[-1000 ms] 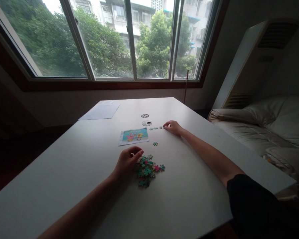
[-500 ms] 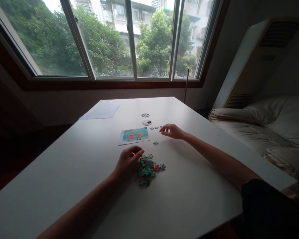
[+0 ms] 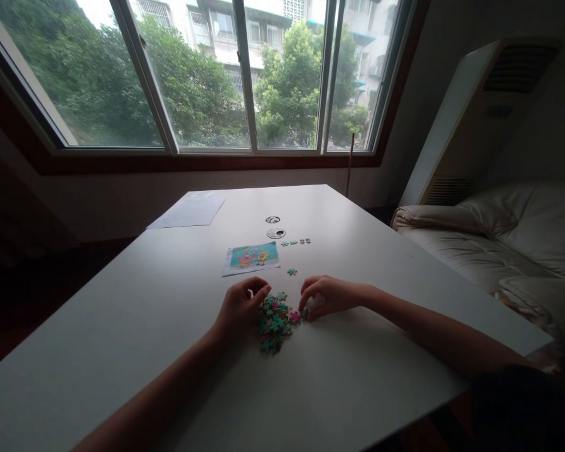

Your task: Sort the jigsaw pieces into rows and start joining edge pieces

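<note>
A heap of small jigsaw puzzle pieces (image 3: 274, 323), mostly green with some pink, lies on the white table (image 3: 169, 301). At its upper left edge rests my left hand (image 3: 240, 304), fingers curled and thumb closed toward the index finger; whatever they may hold is hidden. My right hand (image 3: 332, 295) reaches down at the heap's right side, thumb and fingers apart, fingertips at a piece beside a pink puzzle piece (image 3: 294, 317). Farther back, a single green piece (image 3: 292, 272) lies alone. Beyond it several pieces (image 3: 302, 242) form a short row.
A picture sheet (image 3: 252, 257) with colourful cartoon figures lies left of the row. Two round flat items (image 3: 276, 233) (image 3: 272, 220) lie behind it. White paper (image 3: 188, 210) covers the far left corner. A sofa (image 3: 452, 245) stands to the right, windows ahead.
My right hand has come back from the row of pieces to the heap's right side, uncovering the row's right end. My left hand has stayed in place.
</note>
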`<state>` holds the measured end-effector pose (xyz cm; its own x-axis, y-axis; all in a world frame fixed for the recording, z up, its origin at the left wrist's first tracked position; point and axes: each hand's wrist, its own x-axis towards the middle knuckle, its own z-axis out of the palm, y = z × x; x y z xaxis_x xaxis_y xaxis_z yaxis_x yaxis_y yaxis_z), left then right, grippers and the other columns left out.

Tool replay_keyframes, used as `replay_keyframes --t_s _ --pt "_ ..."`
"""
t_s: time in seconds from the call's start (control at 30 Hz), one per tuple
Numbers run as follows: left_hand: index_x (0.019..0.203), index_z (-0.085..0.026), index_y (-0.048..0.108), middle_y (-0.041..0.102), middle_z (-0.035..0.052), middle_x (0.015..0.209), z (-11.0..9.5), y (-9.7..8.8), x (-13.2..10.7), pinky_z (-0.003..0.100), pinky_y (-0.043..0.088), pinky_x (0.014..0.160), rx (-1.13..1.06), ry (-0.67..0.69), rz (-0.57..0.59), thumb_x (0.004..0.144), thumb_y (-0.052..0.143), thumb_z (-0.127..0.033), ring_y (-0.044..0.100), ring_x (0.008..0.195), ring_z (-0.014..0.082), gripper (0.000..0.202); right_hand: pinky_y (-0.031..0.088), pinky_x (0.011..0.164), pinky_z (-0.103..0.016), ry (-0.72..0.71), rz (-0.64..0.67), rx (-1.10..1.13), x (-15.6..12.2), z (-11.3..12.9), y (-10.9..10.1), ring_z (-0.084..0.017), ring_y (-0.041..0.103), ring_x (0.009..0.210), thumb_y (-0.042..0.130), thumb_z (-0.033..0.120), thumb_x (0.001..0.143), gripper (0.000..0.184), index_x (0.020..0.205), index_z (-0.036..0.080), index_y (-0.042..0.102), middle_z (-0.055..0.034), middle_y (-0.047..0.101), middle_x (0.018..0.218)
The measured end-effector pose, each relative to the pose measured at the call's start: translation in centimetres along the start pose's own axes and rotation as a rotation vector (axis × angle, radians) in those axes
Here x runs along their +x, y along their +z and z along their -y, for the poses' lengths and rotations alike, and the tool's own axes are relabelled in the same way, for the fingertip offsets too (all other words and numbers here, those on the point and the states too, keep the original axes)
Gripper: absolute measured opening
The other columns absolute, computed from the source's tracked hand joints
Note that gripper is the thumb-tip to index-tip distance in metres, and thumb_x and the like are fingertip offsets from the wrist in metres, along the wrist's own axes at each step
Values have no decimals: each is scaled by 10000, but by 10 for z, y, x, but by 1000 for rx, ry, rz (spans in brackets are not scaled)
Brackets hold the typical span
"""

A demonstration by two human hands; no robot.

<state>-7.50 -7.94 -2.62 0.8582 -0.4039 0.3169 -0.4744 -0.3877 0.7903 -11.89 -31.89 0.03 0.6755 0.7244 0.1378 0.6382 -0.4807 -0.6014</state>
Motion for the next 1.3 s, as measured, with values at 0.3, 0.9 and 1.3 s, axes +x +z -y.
replay_keyframes --t_s 0.3,0.9,1.3 --pt "705 -164 619 592 31 661 -20 1 -8 252 423 584 178 321 49 776 517 -253 517 633 144 153 438 628 -236 163 -381 263 5 -2 21 -114 565 663 609 369 730 261 844 136 642 -52 654 747" --pt "817 -182 630 615 46 702 -21 7 -14 250 437 603 362 613 -8 808 523 -241 513 667 145 123 470 654 -256 221 -526 370 12 16 32 -135 601 688 614 411 710 292 837 152 661 -44 664 740" --pt "824 -183 628 627 48 728 -18 6 -12 267 438 628 296 551 -69 800 533 -202 528 709 162 100 408 721 -280 80 -628 -184 6 16 25 -109 575 614 571 332 774 143 807 207 631 -13 657 707"
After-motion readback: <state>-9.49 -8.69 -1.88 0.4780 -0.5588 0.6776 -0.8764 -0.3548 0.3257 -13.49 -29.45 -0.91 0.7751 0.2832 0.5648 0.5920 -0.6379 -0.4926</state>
